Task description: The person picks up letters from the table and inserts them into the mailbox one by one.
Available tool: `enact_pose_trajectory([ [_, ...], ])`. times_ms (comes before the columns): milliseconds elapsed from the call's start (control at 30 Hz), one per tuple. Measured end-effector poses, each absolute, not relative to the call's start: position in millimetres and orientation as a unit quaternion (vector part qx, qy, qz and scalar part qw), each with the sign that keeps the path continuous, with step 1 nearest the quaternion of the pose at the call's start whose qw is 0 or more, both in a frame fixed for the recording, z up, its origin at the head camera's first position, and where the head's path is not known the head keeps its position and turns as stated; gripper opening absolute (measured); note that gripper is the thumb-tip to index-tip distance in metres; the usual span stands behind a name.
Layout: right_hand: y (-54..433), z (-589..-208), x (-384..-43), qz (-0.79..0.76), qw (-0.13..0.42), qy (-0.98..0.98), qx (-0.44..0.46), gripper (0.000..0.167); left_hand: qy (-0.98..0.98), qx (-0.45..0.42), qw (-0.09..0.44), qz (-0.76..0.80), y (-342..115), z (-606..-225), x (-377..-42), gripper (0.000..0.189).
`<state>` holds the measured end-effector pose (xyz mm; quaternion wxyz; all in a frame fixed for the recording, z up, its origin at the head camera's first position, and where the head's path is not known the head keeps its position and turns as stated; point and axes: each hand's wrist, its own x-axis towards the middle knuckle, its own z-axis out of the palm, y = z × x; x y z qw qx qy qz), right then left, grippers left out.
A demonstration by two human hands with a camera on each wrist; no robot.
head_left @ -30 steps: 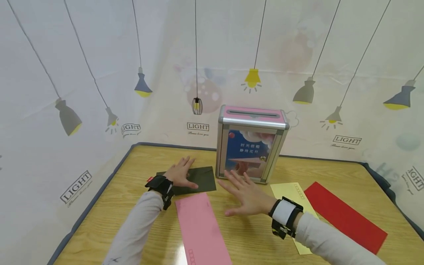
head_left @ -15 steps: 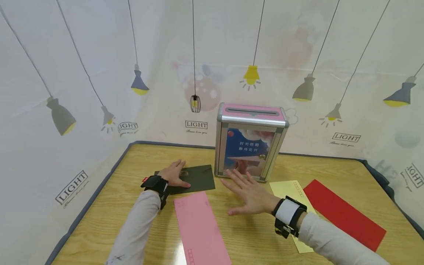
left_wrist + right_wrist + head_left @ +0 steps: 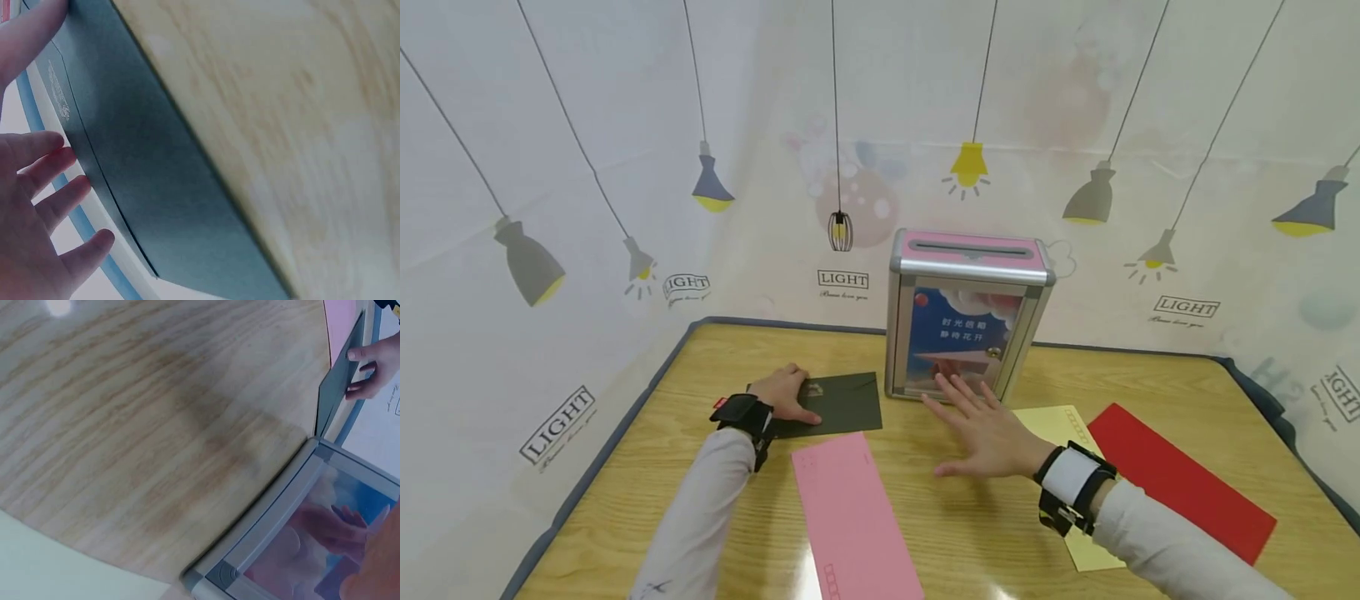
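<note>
My left hand (image 3: pixel 778 393) rests on a dark green envelope (image 3: pixel 850 402) lying flat on the table. Its thumb lies over the envelope's face, and in the left wrist view the spread fingers (image 3: pixel 74 195) meet the envelope's far edge. The hand covers the envelope's left end in the head view. With fingers spread, my right hand (image 3: pixel 992 433) hovers in front of a metal-framed letter box (image 3: pixel 967 333), holding nothing. The box stands upright, with a slot in its pink top and a keyhole in its front. Whether the right fingertips touch it I cannot tell.
A pink envelope (image 3: pixel 853 508) lies in front of the green one. To the right, a yellow envelope (image 3: pixel 1052 421) lies partly under the right forearm, beside a red envelope (image 3: pixel 1180 483). A printed cloth (image 3: pixel 760 250) rises behind the table (image 3: pixel 700 500).
My left hand has slid left along the green envelope, uncovering more of it. My right hand has shifted slightly right, fingers still spread. The envelopes and box stay put.
</note>
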<state>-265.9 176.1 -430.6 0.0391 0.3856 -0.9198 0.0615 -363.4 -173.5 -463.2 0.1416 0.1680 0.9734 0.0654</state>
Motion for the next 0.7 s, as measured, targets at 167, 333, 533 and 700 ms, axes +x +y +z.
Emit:
enact_pose_trajectory([
  [167, 185.0, -425.7, -267.9, 0.076, 0.066, -0.920, 0.380, 0.091, 0.974, 0.173, 0.135, 0.054, -171.9, -459.0, -363.3, 0.092],
  [333, 190.6, -421.2, -267.2, 0.091, 0.068, -0.921, 0.373, 0.090, 0.977, 0.157, 0.129, 0.063, -172.6, -464.0, -368.3, 0.088],
  [533, 197.6, -420.0, -266.3, 0.080, 0.067, -0.925, 0.364, 0.091, 0.981, 0.140, 0.126, 0.054, -172.7, -467.6, -373.3, 0.085],
  [700, 205.8, -413.9, -267.6, 0.080, 0.082, -0.928, 0.355, 0.093, 0.979, 0.146, 0.122, 0.071, -170.9, -464.7, -376.1, 0.082],
])
